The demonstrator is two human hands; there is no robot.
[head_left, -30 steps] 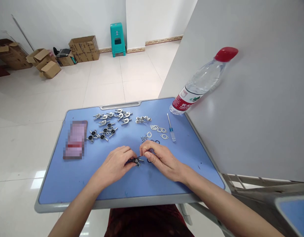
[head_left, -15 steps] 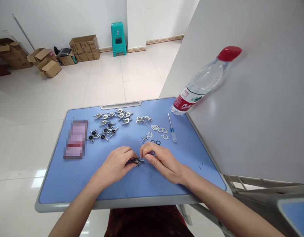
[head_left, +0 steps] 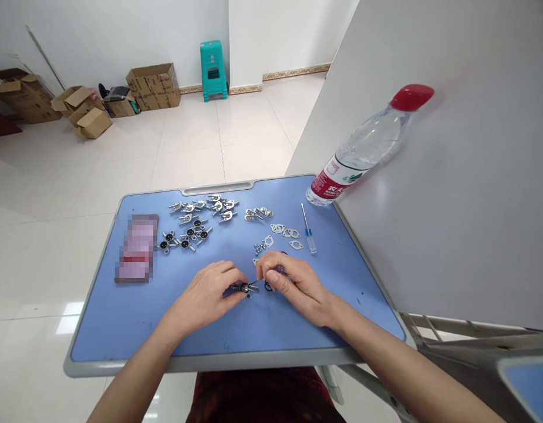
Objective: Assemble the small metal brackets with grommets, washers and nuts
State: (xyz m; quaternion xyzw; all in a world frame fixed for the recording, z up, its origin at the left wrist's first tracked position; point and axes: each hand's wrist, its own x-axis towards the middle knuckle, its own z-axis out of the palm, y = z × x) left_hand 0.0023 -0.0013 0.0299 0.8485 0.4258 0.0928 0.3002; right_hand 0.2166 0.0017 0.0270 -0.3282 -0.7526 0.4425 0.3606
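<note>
Near the front middle of the table, my left hand (head_left: 212,292) is closed on a small metal fitting (head_left: 245,288) with thin tube ends, pinching it between thumb and fingers. My right hand (head_left: 297,288) is wrapped round a thin-shafted tool (head_left: 253,282); its tip meets the fitting, and most of its handle is hidden in the fist. Under the right fingers a black rubber ring (head_left: 268,286) shows in part. Just beyond lie small screws (head_left: 259,249) and flat oval metal plates (head_left: 296,245). A screwdriver (head_left: 310,239) with a clear handle lies further right.
Several metal fittings (head_left: 227,216) and fittings with black discs (head_left: 191,232) lie at the back left. Small metal parts (head_left: 254,215) lie right of them. A blurred pink packet (head_left: 137,247) is on the left. A water bottle (head_left: 350,158) stands at the back right by a grey panel (head_left: 451,194).
My right hand has shifted slightly right, showing more of the tool's shaft and a black ring beneath the fingers. My left hand stays in place with the fitting.
</note>
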